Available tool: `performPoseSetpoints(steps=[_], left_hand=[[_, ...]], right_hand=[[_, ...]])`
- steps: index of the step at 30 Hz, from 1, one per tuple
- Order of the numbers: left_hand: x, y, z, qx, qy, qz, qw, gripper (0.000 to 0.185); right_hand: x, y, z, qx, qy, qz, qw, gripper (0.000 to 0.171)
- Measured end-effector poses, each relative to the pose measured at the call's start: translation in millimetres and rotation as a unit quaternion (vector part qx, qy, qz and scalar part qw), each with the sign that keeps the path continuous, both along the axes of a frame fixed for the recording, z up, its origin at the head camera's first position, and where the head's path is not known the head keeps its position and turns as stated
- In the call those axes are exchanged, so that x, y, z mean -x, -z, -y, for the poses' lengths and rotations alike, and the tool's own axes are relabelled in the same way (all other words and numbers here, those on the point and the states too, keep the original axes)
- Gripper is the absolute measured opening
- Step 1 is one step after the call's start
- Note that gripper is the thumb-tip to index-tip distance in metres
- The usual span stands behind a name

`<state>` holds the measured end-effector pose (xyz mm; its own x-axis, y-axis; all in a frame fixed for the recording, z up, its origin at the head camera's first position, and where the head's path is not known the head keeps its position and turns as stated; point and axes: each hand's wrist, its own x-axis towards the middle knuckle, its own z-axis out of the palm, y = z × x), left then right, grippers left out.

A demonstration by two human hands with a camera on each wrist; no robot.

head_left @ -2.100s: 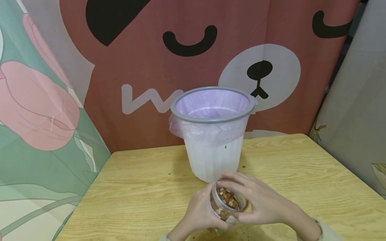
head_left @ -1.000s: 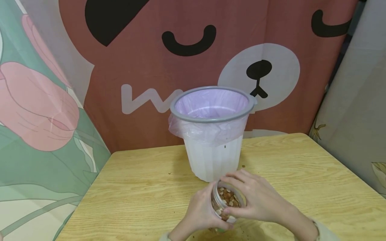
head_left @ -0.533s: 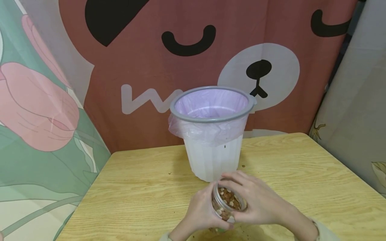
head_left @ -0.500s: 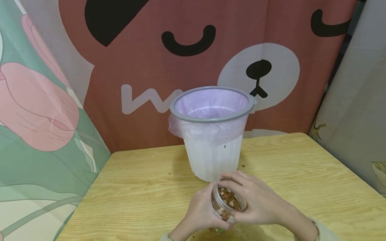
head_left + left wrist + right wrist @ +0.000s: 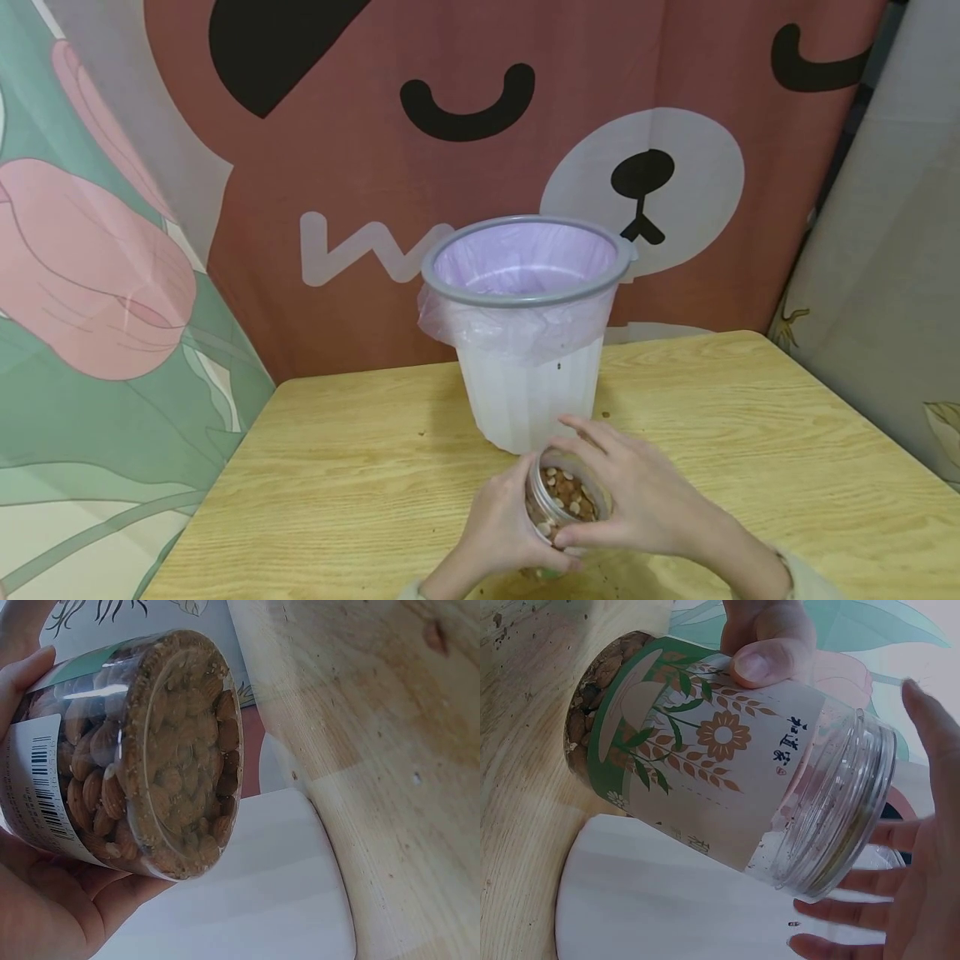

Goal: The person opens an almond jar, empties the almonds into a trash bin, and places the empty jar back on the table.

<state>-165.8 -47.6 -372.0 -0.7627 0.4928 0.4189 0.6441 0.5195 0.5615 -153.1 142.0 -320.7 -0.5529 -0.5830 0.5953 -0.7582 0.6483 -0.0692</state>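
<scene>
A clear plastic jar of almonds [image 5: 96, 776] is tilted, its mouth end toward the head camera. My left hand [image 5: 501, 523] grips its side, the thumb [image 5: 761, 664] lying across the printed label [image 5: 697, 742]. A barcode and packed almonds show in the left wrist view. At the clear, ridged mouth end [image 5: 840, 802], my right hand [image 5: 645, 492] is spread around the edge. Its fingers [image 5: 855, 911] are fairly straight and stand apart from one another behind the jar, with the thumb [image 5: 934, 724] held off the edge in the right wrist view.
Behind the jar stands a white bin [image 5: 525, 383] with a grey rim and a purple bag liner [image 5: 517, 325] folded over it. Small brown crumbs [image 5: 606, 414] dot the wooden table [image 5: 337, 467]. Printed curtains [image 5: 360, 167] hang at the back and sides.
My right hand has loosened and turned at the jar's mouth, its thumb shifting left and its fingers lifting. It made a similar shift earlier. The jar and left hand stay almost in place.
</scene>
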Motion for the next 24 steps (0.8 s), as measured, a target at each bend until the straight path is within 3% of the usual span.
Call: performPoseSetpoints(steps=[4, 8, 17, 24], left_hand=[[0.2, 0.5, -0.7, -0.007, 0.01, 0.001, 0.9999, 0.092], [-0.9, -0.1, -1.0, -0.007, 0.006, 0.007, 0.9999, 0.091], [-2.9, -0.8, -1.7, -0.009, 0.003, 0.029, 0.9995, 0.091], [-3.1, -0.6, -2.2, -0.001, -0.002, 0.015, 0.9999, 0.091]], right_hand=[[-0.3, 0.4, -0.2, 0.004, 0.071, 0.002, 0.997, 0.073], [-0.1, 1.1, 0.6, 0.001, 0.091, 0.018, 0.996, 0.071], [-1.1, 1.7, 1.4, 0.001, 0.076, 0.041, 0.996, 0.064], [-0.4, 1.8, 0.1, -0.011, 0.045, 0.031, 0.998, 0.06]])
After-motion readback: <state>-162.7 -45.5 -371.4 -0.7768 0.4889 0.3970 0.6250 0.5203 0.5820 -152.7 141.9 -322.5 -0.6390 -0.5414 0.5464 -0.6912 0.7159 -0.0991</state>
